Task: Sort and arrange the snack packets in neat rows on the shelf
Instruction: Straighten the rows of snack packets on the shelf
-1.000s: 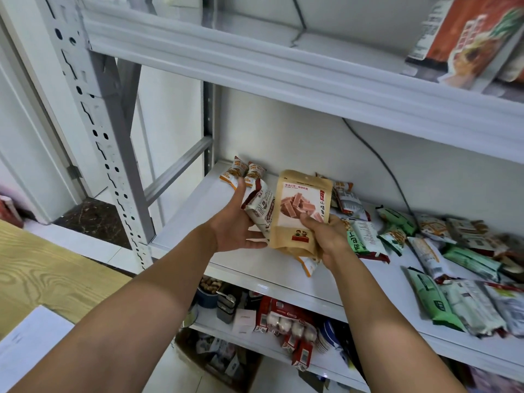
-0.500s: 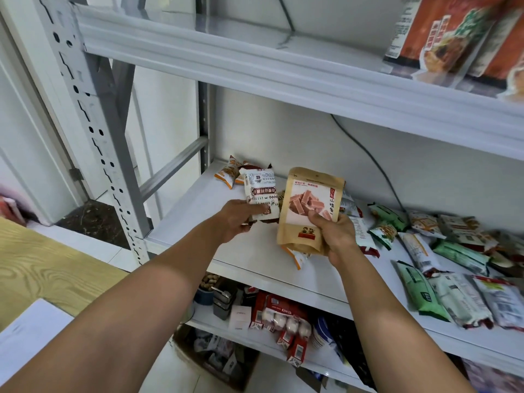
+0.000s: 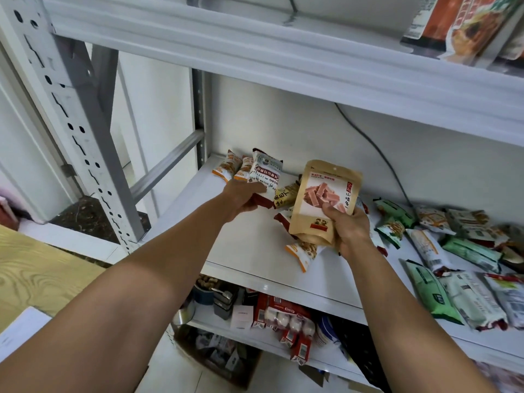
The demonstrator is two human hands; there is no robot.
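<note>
1. Your left hand [image 3: 243, 195] pinches a white-and-red packet [image 3: 265, 173] by its lower end, just beside two orange packets [image 3: 226, 170] at the back left of the shelf [image 3: 249, 251].
2. Your right hand [image 3: 347, 229] grips a brown pouch [image 3: 326, 198], held upright above the shelf.
3. You look to be mid-sort. Next, lay the white-and-red packet squarely beside the orange ones.
4. The loose packets [image 3: 426, 290] on the right are not yet in rows.

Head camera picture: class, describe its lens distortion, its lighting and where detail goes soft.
Head view: the wide lens tilts the perforated post and stretches the forearms; light soft and even, no harsh glare; kraft pouch print crisp, far-right packets smeared.
</note>
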